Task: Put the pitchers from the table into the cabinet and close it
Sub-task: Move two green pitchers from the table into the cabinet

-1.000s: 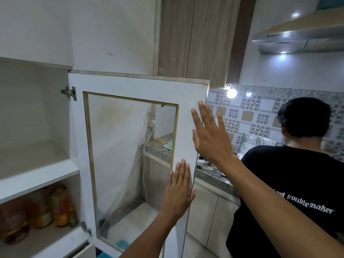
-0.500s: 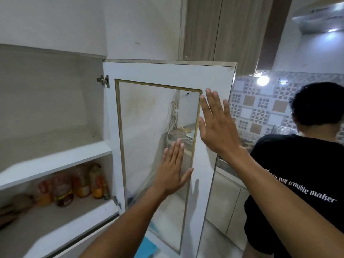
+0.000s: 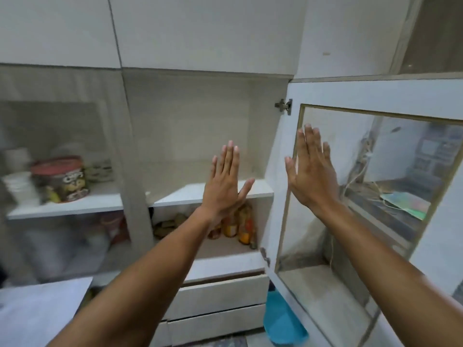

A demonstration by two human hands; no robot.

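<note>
Both hands are up flat, fingers spread, holding nothing; left hand [image 3: 224, 186] hovers in front of the open cabinet [image 3: 200, 121], right hand [image 3: 310, 171] sits at the glass door [image 3: 363, 196], can't tell if it's actually touching; door's swung wide on its hinge [image 3: 284, 105]; upper shelf [image 3: 213, 192] is bare, some bottles [image 3: 240, 221] below it; no pitchers I can spot anywhere; snack tin [image 3: 61, 179] behind the closed door on the left.

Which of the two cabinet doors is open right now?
The right-hand glass door, swung out on its hinge beside the right hand. The left glass door is shut over its shelves.
</note>
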